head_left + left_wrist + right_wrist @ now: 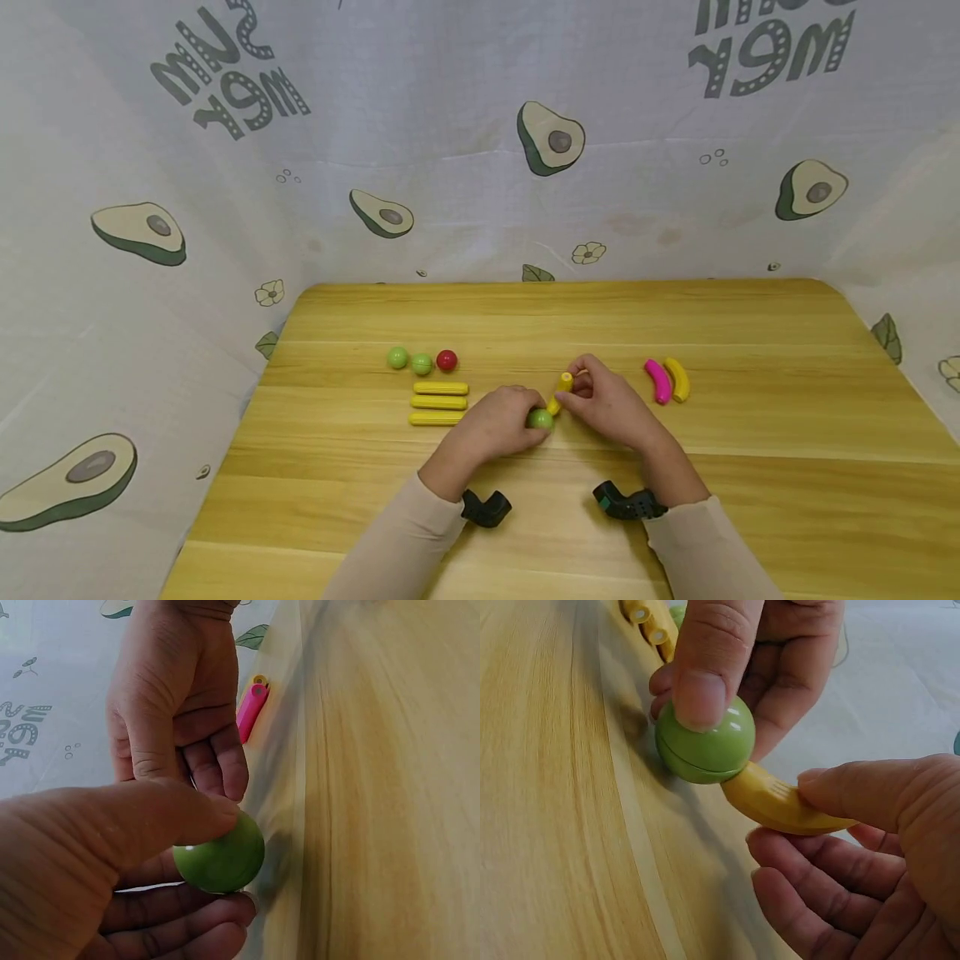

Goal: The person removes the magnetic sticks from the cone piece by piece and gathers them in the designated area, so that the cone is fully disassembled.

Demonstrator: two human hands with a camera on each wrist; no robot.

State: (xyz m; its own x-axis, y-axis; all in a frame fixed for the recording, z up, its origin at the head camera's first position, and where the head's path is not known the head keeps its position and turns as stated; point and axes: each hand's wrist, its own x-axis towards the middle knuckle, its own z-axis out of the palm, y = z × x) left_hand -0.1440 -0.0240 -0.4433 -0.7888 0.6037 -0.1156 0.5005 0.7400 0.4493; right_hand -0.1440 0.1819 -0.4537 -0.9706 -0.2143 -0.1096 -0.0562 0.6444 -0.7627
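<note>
My left hand (498, 422) pinches a shiny green ball (709, 750) between thumb and fingers, near the middle of the table. A seam line runs round the ball in the right wrist view. Close beside it, my right hand (611, 406) pinches a small yellow toy banana (776, 802) between thumb and fingertips. One end of the banana meets the lower side of the ball in the right wrist view. From the left wrist, the green ball (221, 856) shows under the thumb, and the banana is hidden.
Left of my hands lie three yellow ridged sticks (439, 402) in a stack of rows. Behind them sit two green balls (422, 364) and a dark red ball (447, 360). To the right lie a pink toy banana (657, 382) and another yellow banana (677, 380). A printed cloth (465, 167) hangs behind the wooden table (787, 400).
</note>
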